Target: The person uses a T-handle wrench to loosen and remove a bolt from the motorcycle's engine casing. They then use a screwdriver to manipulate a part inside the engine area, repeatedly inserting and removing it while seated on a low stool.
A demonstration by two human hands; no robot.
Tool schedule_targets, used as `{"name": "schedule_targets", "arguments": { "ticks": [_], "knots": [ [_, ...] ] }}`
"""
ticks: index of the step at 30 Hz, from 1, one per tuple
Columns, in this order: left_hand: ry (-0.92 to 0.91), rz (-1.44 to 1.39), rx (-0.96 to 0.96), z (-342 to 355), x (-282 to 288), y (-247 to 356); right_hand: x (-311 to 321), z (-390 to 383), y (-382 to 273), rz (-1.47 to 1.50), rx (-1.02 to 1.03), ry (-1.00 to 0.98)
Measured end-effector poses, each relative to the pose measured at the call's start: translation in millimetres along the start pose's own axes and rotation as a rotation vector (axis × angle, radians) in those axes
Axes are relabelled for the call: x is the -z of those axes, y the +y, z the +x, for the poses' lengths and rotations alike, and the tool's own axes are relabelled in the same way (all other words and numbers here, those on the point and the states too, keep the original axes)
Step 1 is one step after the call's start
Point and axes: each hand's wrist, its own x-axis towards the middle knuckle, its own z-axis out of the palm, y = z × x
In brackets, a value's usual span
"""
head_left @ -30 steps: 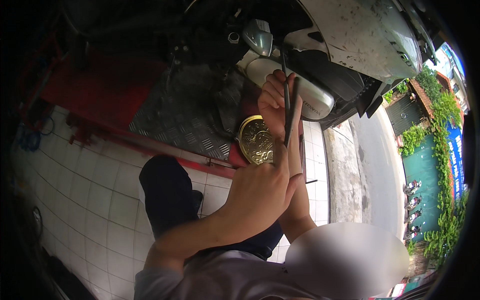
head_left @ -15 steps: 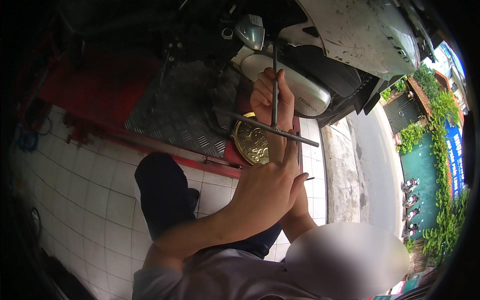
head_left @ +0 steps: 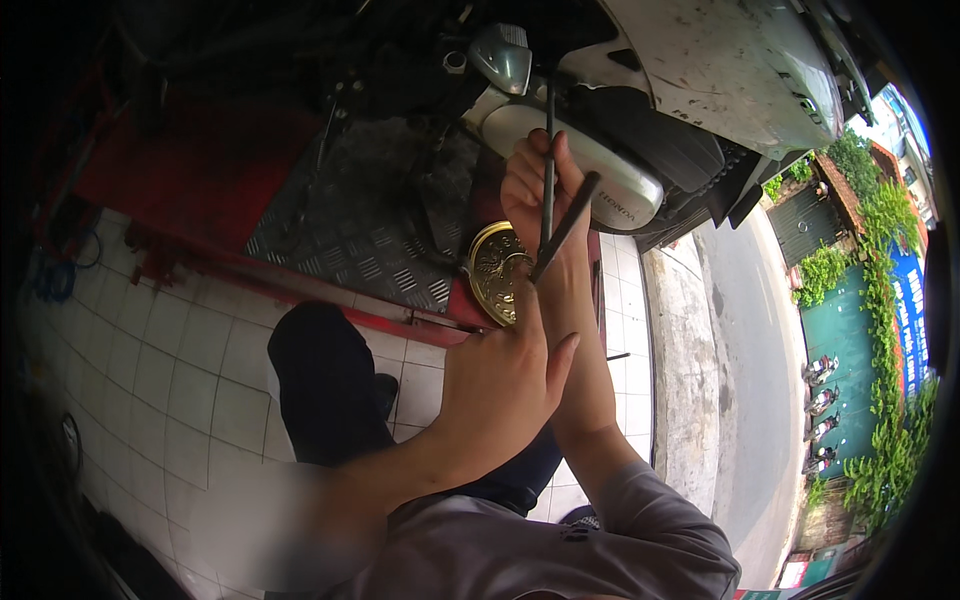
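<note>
gry short-slv shirt (head_left: pixel 480 562) w/ dk chest print (head_left: pixel 579 535), dk trousers (head_left: pixel 322 385)

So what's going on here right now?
The right hand grips the shaft of a T-handle wrench that points toward a motorbike. The left hand has its index finger extended at the near end of the crossbar. Shadow hides the shaft's far end, so I can't tell whether it is seated on anything. A round, gold embossed dish lies below the motorbike.

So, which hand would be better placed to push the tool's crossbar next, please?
Probably the left hand: its extended index finger is at the crossbar's lower end, while the right hand holds the shaft.
</note>
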Motion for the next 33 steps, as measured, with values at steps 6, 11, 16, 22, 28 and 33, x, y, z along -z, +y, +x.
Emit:
{"name": "schedule_targets", "arguments": {
  "ticks": [6,11,16,22,28,33],
  "knots": [
    [0.116,-0.103,-0.184,13.8,16.2,14.7,3.5,2.1,2.9,-0.078,-0.014,0.019],
    [0.115,-0.128,0.097,3.7,18.8,-1.7,-5.5,-0.1,-9.8,-0.03,0.0,-0.006],
    [-0.003,-0.154,-0.181,8.0,-8.9,11.5,-1.1,11.8,1.7,0.067,-0.039,-0.02],
    [0.212,-0.078,0.061,9.6,14.0,12.9,1.1,1.5,-4.0,-0.001,-0.049,0.032],
    [0.011,-0.067,-0.028,6.4,-11.4,13.4,9.2,5.6,0.0,0.049,-0.043,0.002],
    [0.229,-0.163,-0.046,14.8,21.7,12.0,2.6,15.4,0.4,0.032,-0.061,-0.027]
  ]
}}
